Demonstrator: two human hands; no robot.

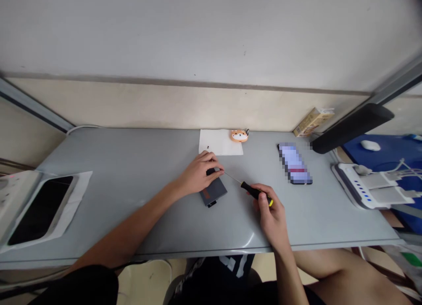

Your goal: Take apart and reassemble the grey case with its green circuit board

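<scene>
A small dark grey box-shaped device (pixel 213 192) lies flat on the grey table (pixel 132 173). My left hand (pixel 199 173) rests on its far end, fingers curled over it and holding it down. My right hand (pixel 270 210) is closed around the black and yellow handle of a thin screwdriver (pixel 252 190). The metal shaft slants up and left, and its tip meets the device's far right corner beside my left fingertips.
A white paper sheet (pixel 220 142) with tiny dark specks lies behind the device, an orange animal-shaped item (pixel 239 136) at its corner. A phone (pixel 294 165) lies to the right, a white charging hub (pixel 365 186) farther right. A black-screened tablet (pixel 39 208) sits far left.
</scene>
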